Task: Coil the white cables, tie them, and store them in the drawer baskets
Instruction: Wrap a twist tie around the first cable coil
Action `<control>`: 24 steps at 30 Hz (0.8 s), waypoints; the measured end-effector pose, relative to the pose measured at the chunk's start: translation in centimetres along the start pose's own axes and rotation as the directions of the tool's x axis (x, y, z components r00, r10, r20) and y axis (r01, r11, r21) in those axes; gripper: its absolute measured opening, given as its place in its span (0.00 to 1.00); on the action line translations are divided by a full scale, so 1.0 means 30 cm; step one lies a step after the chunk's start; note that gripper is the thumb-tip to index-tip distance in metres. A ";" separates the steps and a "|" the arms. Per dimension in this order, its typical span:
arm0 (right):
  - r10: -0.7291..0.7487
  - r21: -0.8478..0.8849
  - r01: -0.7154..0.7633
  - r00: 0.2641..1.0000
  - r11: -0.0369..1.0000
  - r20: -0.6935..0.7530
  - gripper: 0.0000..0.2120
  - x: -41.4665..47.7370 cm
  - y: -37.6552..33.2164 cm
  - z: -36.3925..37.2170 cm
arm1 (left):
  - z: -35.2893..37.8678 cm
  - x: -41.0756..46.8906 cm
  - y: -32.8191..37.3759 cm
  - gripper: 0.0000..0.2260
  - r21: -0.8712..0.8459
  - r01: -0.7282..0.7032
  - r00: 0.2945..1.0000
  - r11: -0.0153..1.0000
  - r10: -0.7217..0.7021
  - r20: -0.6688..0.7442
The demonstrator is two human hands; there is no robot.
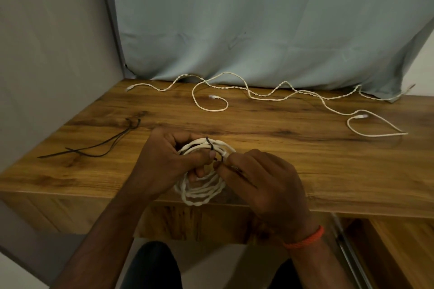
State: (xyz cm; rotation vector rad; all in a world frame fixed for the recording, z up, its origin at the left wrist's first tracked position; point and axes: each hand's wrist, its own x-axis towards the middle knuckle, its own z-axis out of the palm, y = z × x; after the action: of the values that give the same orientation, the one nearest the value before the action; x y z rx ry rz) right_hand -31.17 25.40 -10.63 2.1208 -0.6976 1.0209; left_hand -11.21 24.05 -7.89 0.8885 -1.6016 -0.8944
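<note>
A coiled white cable rests at the front edge of the wooden desk. A black tie is wrapped over the top of the coil. My left hand grips the coil's left side, thumb pressing near the tie. My right hand pinches the tie's loose end at the coil's right side. Two loose white cables lie uncoiled farther back: one at the centre and another stretching to the right.
Several spare black ties lie on the desk's left part. A pale blue cloth hangs behind the desk and a grey wall stands at the left. An opened drawer with a metal rail shows at the lower right.
</note>
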 end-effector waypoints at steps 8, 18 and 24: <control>0.002 -0.037 -0.001 0.999 0.999 0.032 0.08 0.013 0.001 -0.002 | -0.005 0.000 -0.009 0.07 -0.045 0.014 1.000 0.999 -0.014 0.001; 0.147 0.172 -0.152 0.988 0.973 0.039 0.05 -0.011 -0.007 0.025 | -0.001 0.002 -0.017 0.04 -0.021 0.000 0.999 1.000 -0.001 -0.033; 0.555 0.618 -0.484 0.826 0.619 0.092 0.03 0.007 -0.064 0.036 | 0.031 -0.002 -0.024 0.11 0.210 -0.142 0.976 0.967 0.173 -0.136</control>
State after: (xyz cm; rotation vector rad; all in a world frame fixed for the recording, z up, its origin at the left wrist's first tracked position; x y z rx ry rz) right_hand -29.21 25.74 -11.60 2.4276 -1.0785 1.9005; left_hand -12.04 23.89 -8.72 0.9297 -1.6213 -0.5472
